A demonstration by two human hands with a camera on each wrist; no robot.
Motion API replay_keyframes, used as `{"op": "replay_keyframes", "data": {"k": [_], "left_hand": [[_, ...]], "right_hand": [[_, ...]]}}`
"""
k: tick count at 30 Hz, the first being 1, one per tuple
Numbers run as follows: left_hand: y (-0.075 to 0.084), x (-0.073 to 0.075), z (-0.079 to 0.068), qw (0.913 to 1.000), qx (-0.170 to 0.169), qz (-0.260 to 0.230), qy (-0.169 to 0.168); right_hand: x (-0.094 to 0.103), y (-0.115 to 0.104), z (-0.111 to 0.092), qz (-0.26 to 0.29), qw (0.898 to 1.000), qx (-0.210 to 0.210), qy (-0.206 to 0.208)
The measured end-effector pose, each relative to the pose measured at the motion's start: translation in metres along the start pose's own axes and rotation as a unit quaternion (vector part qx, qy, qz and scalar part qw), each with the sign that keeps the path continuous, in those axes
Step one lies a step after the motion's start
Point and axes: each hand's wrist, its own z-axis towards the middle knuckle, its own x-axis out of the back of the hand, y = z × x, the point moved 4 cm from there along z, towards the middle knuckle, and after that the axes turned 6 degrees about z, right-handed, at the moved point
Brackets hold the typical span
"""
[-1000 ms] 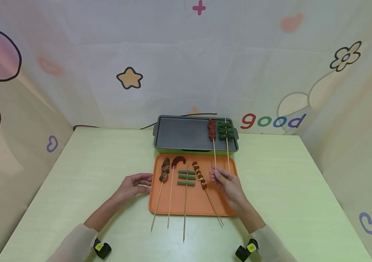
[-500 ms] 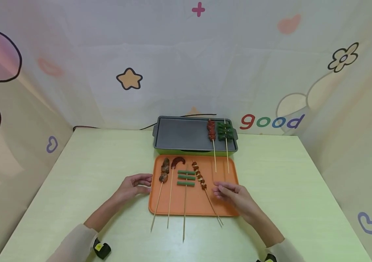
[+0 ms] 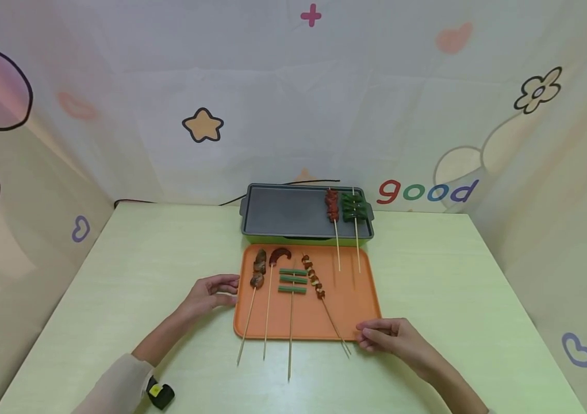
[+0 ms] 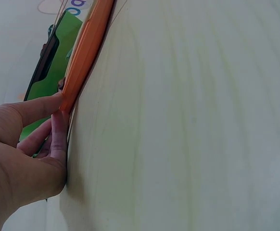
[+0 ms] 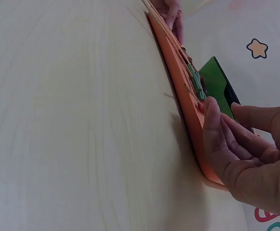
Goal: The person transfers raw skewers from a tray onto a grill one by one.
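Note:
An orange tray (image 3: 260,329) lies on the table. It holds several skewers: dark brown chunks (image 3: 257,270), a curled dark red piece (image 3: 280,255), green stalks (image 3: 292,280), and small brown and pale pieces (image 3: 313,276). My left hand (image 3: 210,294) touches the tray's left rim, its fingertips set apart along it. The right hand (image 3: 394,340) is at the front right corner of the tray, nothing between its fingers; in the right wrist view, thumb and forefinger (image 5: 212,118) stand apart. On the grill pan (image 3: 288,210) lie a red meat skewer (image 3: 332,205) and a green leaf skewer (image 3: 354,207).
Directly behind the tray stands the grill pan's green base (image 3: 267,238). The skewers' sticks stick out past the tray's front edge. A printed curtain (image 3: 272,115) closes off the back and sides of the pale table (image 3: 428,276). A black cord (image 3: 135,200) runs along the back.
My right hand has let go of the red meat skewer's stick and moved down and right to the tray's front corner. The left hand stays at the rim.

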Motion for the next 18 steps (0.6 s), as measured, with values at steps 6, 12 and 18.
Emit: {"op": "replay_keyframes", "data": {"k": [6,12,18], "left_hand": [[-0.001,0.0,0.0,1.0,-0.005,-0.002,-0.001],[-0.001,0.0,0.0,1.0,0.002,0.001,0.0],[-0.001,0.0,0.0,0.9999,0.008,0.009,0.005]], "right_hand": [[-0.003,0.01,-0.003,0.023,0.999,-0.01,-0.047],[-0.016,0.018,0.002,0.045,0.997,-0.013,-0.064],[-0.034,0.024,0.008,0.06,0.995,-0.016,-0.073]]}}
